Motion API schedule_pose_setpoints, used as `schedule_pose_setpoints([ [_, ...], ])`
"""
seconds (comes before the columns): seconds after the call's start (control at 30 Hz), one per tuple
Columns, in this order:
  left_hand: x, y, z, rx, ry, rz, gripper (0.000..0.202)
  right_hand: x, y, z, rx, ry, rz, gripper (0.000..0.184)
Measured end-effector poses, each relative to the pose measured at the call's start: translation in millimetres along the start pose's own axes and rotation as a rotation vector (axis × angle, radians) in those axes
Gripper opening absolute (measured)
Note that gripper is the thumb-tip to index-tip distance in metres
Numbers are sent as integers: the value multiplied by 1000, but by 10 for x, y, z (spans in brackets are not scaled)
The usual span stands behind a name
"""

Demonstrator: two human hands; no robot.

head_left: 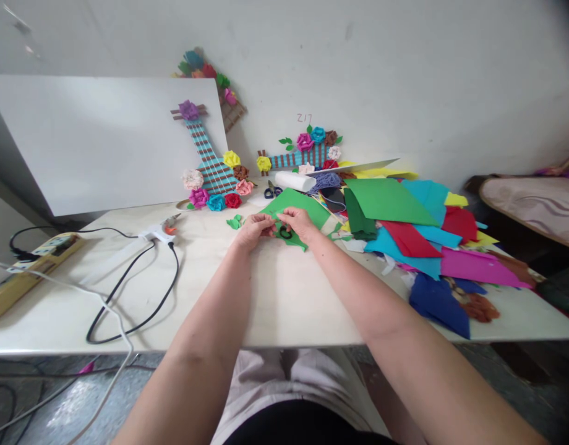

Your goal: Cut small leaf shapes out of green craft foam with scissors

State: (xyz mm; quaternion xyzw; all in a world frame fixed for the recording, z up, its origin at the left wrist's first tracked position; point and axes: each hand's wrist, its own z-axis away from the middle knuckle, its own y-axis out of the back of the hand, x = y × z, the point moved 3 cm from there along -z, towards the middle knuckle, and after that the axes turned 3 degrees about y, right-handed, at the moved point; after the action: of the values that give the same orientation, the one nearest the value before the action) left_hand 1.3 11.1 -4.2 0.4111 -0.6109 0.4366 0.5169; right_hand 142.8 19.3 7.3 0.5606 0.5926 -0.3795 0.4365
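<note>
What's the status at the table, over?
Left hand and right hand close together over green sheet. Anything pinched, too small to tell. Black ring-shaped object near both, possibly in the way.

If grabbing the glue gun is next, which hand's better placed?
Left, I'd say: the left hand is nearer the glue gun, which lies out to its left. The right hand would likely have to cross past it.
</note>
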Motion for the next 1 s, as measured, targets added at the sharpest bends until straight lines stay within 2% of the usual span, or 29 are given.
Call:
schedule_pose_setpoints([
  [0.3, -16, -29, 0, -70, 20, -66, 28, 62, 43, -33, 105, 60, 66, 35],
  [0.5, -2, -57, 23, -93, 56, -25, 27, 74, 48, -43, 113, 59, 120, 39],
  [0.73, -9, -53, 14, -94, 60, 23, 28, 10, 23, 0, 85, -47, -129, 47],
  [0.87, -15, -38, -4, -89, 26, 18, 28, -23, 2, 13, 33, -23, -127, 39],
  [1.0, -22, -38, -4, -94, 19, 12, 27, -12, -9, 13, 48, -40, -93, 26],
])
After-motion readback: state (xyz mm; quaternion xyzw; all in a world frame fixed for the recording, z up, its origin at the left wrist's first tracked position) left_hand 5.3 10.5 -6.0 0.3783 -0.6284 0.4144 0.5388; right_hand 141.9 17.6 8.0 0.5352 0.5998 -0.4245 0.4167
